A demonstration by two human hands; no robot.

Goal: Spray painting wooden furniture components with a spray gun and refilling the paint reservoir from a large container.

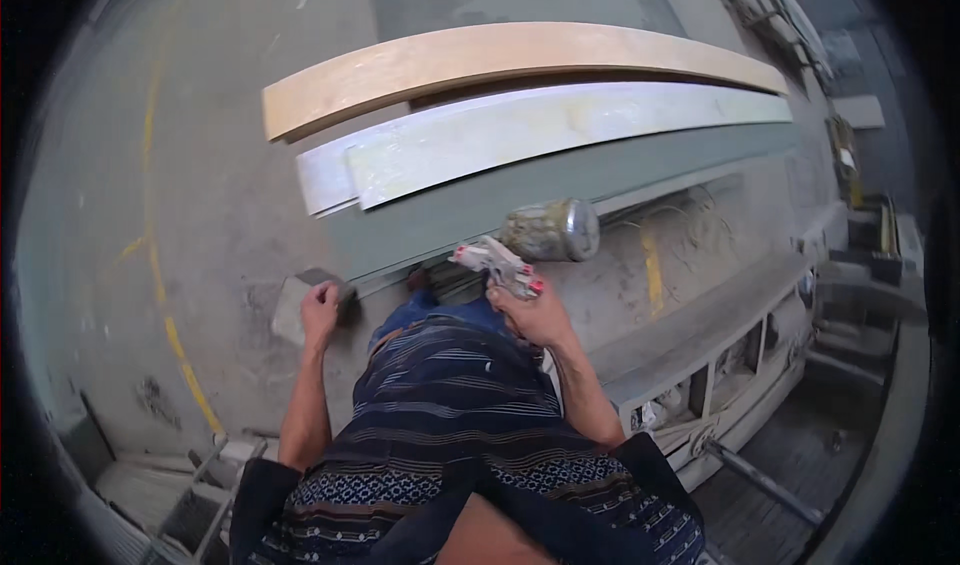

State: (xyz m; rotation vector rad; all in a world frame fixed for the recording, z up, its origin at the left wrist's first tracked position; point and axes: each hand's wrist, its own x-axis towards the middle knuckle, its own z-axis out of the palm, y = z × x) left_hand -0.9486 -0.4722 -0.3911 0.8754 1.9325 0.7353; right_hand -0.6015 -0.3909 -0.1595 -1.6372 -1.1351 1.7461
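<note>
Floor (100,265) flanks left hand (320,313), grip unclear; right hand (532,317) clasps sprayer (497,262) by table edge (390,263).

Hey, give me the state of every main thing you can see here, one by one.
Spray gun: held in the right hand, smeared.
Container: streaked; whether attached is unclear.
Left hand: fingers bent; grasp unclear.
White boards: lying flat, overlapping.
Tan board: lying flat.
</note>
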